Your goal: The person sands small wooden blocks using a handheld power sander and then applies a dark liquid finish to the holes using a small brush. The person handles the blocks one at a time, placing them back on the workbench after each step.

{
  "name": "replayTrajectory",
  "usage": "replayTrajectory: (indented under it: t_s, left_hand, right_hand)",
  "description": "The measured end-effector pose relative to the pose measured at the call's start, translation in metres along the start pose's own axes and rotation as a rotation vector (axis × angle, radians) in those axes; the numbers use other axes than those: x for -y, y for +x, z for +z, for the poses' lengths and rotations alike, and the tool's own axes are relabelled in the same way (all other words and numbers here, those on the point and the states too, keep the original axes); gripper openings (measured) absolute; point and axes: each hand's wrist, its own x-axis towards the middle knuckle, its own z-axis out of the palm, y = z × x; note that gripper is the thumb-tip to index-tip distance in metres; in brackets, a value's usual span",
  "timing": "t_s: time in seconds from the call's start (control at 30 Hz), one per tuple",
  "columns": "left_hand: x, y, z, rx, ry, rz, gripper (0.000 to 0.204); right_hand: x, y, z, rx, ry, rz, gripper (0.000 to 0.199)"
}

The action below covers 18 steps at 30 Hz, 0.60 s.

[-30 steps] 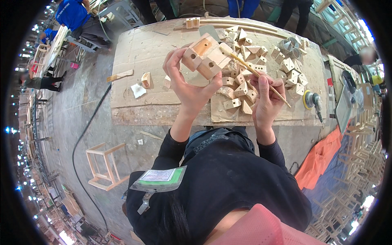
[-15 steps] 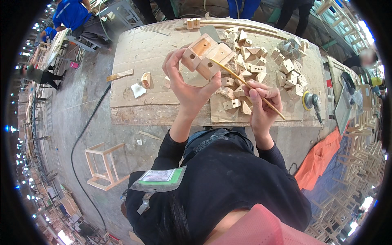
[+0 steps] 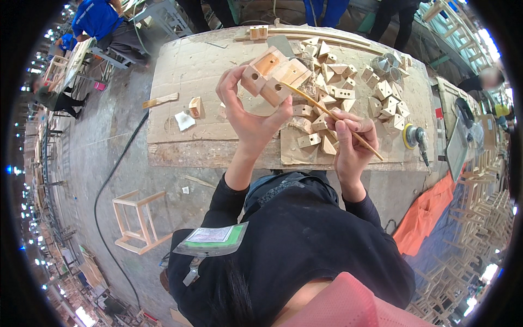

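Left hand [image 3: 251, 117] is raised above the bench [image 3: 180, 65], fingers closed around a drilled block [image 3: 272, 76]. Right hand [image 3: 351, 139] pinches a stick [image 3: 332, 114], whose long axis runs up-left, its tip touching the block's near face. Loose blocks [image 3: 354, 87] crowd the bench to the right; bare room lies left.

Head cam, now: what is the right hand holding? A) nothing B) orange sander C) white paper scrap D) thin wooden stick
D: the right hand pinches a thin wooden stick whose tip meets the drilled wooden block held up in the left hand; the sander lies untouched on the bench.
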Motion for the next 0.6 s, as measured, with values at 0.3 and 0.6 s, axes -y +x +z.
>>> replayTrajectory:
  t_s: [0.3, 0.6]
  left_hand:
    - [0.003, 0.001, -0.001, 0.013, -0.041, -0.016, 0.078]
    - [0.025, 0.010, -0.008, 0.010, 0.048, -0.039, 0.080]
  right_hand:
    - [-0.013, 0.015, -0.002, 0.011, -0.086, -0.104, 0.013]
    - [-0.018, 0.021, -0.016, 0.220, -0.324, -0.162, 0.015]
